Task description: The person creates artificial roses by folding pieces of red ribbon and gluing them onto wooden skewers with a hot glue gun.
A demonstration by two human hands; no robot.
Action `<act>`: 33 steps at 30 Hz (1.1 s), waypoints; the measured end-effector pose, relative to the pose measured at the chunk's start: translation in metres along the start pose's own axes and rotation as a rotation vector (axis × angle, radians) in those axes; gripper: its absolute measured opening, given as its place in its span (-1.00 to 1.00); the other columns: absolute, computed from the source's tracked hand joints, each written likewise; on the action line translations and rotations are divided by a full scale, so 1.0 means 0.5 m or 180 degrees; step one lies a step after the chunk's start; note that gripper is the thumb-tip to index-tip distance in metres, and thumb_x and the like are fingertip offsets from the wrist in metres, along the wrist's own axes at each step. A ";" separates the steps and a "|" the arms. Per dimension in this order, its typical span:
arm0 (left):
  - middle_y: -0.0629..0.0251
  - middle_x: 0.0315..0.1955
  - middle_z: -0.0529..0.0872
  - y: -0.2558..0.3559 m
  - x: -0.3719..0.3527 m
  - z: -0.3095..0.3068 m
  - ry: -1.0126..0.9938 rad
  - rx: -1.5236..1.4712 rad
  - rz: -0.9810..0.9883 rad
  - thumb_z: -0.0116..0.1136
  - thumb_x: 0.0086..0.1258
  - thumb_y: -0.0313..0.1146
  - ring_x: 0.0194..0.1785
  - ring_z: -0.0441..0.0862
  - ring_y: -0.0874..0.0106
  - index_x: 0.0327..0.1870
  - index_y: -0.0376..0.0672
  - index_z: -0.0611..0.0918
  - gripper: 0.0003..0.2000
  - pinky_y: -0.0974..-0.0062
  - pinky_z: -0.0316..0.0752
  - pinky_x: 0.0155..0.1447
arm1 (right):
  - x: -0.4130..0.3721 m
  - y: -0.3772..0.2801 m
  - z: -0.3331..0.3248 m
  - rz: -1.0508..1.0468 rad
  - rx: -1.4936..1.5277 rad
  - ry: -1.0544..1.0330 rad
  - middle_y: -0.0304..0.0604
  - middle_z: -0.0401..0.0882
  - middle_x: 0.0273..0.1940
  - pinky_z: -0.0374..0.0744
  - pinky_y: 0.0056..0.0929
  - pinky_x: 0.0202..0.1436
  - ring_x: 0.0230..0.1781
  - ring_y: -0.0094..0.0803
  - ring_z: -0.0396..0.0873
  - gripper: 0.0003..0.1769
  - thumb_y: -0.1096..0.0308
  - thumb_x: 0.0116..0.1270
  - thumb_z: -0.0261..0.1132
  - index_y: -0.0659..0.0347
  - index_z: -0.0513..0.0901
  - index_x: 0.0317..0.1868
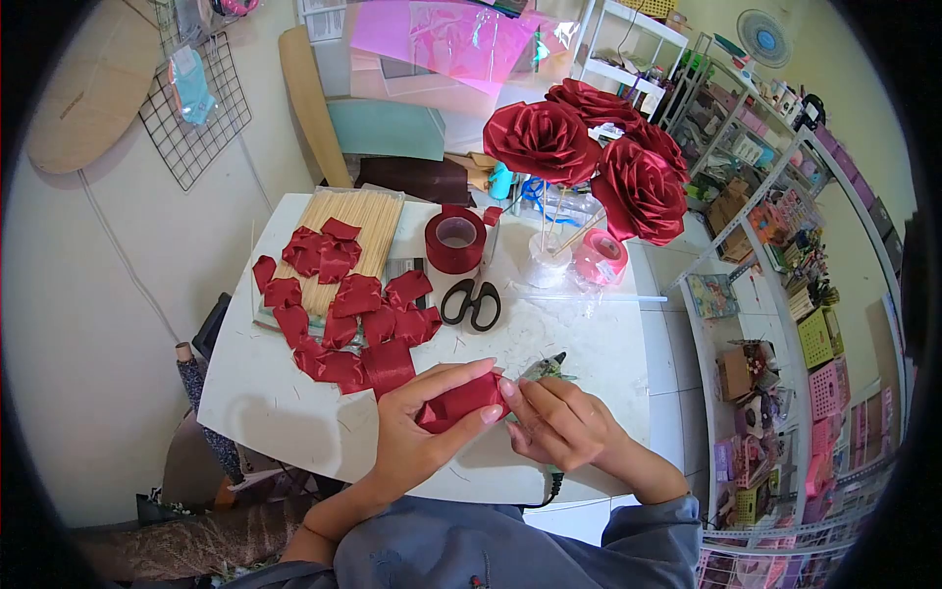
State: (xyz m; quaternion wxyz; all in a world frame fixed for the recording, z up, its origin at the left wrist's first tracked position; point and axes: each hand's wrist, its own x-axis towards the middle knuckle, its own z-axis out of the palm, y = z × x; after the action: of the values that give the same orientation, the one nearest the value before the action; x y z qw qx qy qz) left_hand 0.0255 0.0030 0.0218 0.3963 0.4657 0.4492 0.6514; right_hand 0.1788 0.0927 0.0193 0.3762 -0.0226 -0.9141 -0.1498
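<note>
Near the front edge of the white table, my left hand (417, 437) holds a folded piece of red satin ribbon (461, 401) between thumb and fingers. My right hand (559, 422) pinches the ribbon's right end, its fingers closed. Just behind my right hand lies a glue gun (548, 367), partly hidden by it. Cut red ribbon pieces (339, 329) are scattered to the left, some on a bundle of thin wooden sticks (378, 221). Black-handled scissors (471, 303) lie beyond my hands, below a red ribbon roll (455, 240).
Large red ribbon roses (543, 142) on sticks stand in a white holder (549, 259) at the table's back right. Beside it is a pink ribbon roll (601, 257). Metal shelves with baskets (814, 339) line the right side. The white table's edge (211, 393) shows at left.
</note>
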 end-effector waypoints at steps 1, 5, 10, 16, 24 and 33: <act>0.17 -0.20 0.58 -0.003 0.001 0.000 0.0038 0.0111 0.0095 0.19 0.05 -0.60 -0.15 0.52 0.52 -0.09 -0.32 0.53 -0.66 0.64 0.42 -0.08 | 0.000 0.000 0.001 -0.0010 0.0009 0.0014 -0.16 0.46 -0.35 0.53 -0.63 -0.38 -0.41 -0.44 0.48 -0.66 0.37 0.00 0.19 0.38 0.59 -0.20; 0.18 -0.27 0.61 -0.013 0.005 -0.003 0.0120 0.0590 0.0417 0.23 0.00 -0.59 -0.20 0.55 0.51 -0.13 -0.31 0.56 -0.67 0.63 0.44 -0.12 | 0.000 -0.002 0.001 0.0002 0.0051 -0.0033 -0.16 0.46 -0.35 0.52 -0.63 -0.38 -0.41 -0.43 0.47 -0.66 0.36 -0.01 0.20 0.38 0.59 -0.21; 0.18 -0.29 0.62 -0.016 0.007 -0.002 0.0170 0.0619 0.0441 0.22 -0.02 -0.60 -0.22 0.55 0.51 -0.15 -0.30 0.57 -0.67 0.63 0.44 -0.13 | -0.003 -0.005 0.002 0.0013 0.0062 -0.0009 -0.16 0.46 -0.35 0.52 -0.61 -0.38 -0.40 -0.42 0.47 -0.65 0.37 -0.02 0.21 0.38 0.59 -0.20; 0.17 -0.27 0.62 -0.013 0.007 -0.001 0.0138 0.0646 0.0384 0.23 -0.04 -0.61 -0.20 0.55 0.49 -0.16 -0.30 0.57 -0.67 0.61 0.43 -0.09 | 0.002 -0.004 -0.007 0.1345 0.1856 0.0223 -0.09 0.51 -0.32 0.51 -0.54 -0.30 -0.39 -0.40 0.49 -0.44 0.52 -0.07 0.30 0.38 0.41 0.03; 0.16 -0.27 0.61 -0.021 0.009 0.009 -0.0069 0.0946 0.0574 0.25 -0.06 -0.62 -0.18 0.56 0.45 -0.15 -0.29 0.56 -0.64 0.57 0.43 -0.07 | 0.004 0.004 -0.012 0.3191 0.4379 -0.0107 -0.20 0.58 -0.39 0.39 -0.58 -0.14 -0.31 -0.56 0.50 -0.29 0.63 0.01 0.27 0.26 0.19 0.20; 0.11 -0.19 0.55 -0.035 0.009 0.020 0.0187 0.1062 0.0893 0.22 -0.09 -0.63 -0.20 0.59 0.40 0.06 -0.29 0.40 -0.45 0.56 0.46 -0.12 | 0.006 -0.001 -0.004 0.3575 0.4632 -0.0092 -0.21 0.58 -0.42 0.40 -0.62 -0.16 -0.33 -0.61 0.51 -0.41 0.65 0.05 0.23 0.27 0.29 0.15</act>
State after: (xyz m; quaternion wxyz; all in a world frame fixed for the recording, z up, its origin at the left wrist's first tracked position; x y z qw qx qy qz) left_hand 0.0357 0.0145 0.0077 0.2060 0.5636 0.4929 0.6300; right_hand 0.1782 0.0914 0.0226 0.3038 -0.2228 -0.6424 0.6674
